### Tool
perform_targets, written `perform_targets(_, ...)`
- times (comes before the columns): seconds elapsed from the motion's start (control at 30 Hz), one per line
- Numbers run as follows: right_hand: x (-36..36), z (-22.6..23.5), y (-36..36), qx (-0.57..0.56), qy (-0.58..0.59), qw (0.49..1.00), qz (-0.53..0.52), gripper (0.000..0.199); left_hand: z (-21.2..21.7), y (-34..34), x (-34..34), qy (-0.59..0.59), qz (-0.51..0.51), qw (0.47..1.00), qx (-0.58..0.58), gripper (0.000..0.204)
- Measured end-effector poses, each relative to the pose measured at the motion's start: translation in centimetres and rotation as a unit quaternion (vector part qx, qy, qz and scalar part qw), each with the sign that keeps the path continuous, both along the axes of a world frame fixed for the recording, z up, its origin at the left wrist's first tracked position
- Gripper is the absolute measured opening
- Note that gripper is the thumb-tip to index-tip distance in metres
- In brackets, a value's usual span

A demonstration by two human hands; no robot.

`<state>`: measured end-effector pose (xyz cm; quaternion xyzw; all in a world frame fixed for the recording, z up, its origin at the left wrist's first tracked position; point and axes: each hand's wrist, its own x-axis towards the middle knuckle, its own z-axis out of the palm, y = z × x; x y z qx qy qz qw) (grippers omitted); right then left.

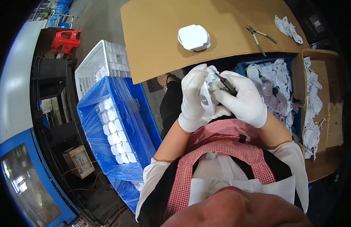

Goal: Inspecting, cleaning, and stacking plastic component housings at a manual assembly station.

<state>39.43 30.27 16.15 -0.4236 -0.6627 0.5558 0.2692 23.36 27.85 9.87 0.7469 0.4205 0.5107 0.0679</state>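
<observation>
In front of my chest, my left hand (192, 102), in a white knit glove, is closed around a white moulded plastic part (206, 97) with a curved rim. My right hand (246, 101), gloved the same way, is closed on a slim black-handled tool (229, 87) that looks like a small trimming knife. The tool's front end points up and left against the part. Its tip is too small to make out. My right fingers also lie close to the lower side of the part and partly hide it.
On the cardboard-covered table (152, 34) ahead lie stacked white plastic covers (194, 37), cutting pliers (260, 38) and white parts (288, 29). A blue crate (273, 87) and cardboard box (334, 109) of white parts stand right. Left are a blue-lined bin (94, 125), white basket (84, 75) and red stool (66, 41).
</observation>
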Motion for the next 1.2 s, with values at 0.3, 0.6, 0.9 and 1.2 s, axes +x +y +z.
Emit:
perform_targets(0.3,-0.8,-2.0,-1.3,0.083,0.025,0.992,-0.092,0.006,-0.4,-0.8,0.2,-0.288,-0.078,0.938,-0.176,0.119)
perform_targets(0.6,1.2,-1.5,-0.5,-0.076,0.020,0.985,-0.153,0.013,0.5,-0.4,-1.4,-0.126,0.014,0.970,-0.206,0.113)
perform_targets(0.9,-0.5,-3.5,-0.4,-0.193,0.112,0.969,-0.107,0.016,1.3,0.7,-0.6,0.175,0.045,0.979,-0.091,0.082)
perform_targets(1.2,-0.9,-3.6,0.8,-0.117,0.160,0.969,-0.149,0.021,0.5,3.4,-0.7,0.005,0.030,0.990,-0.140,0.080)
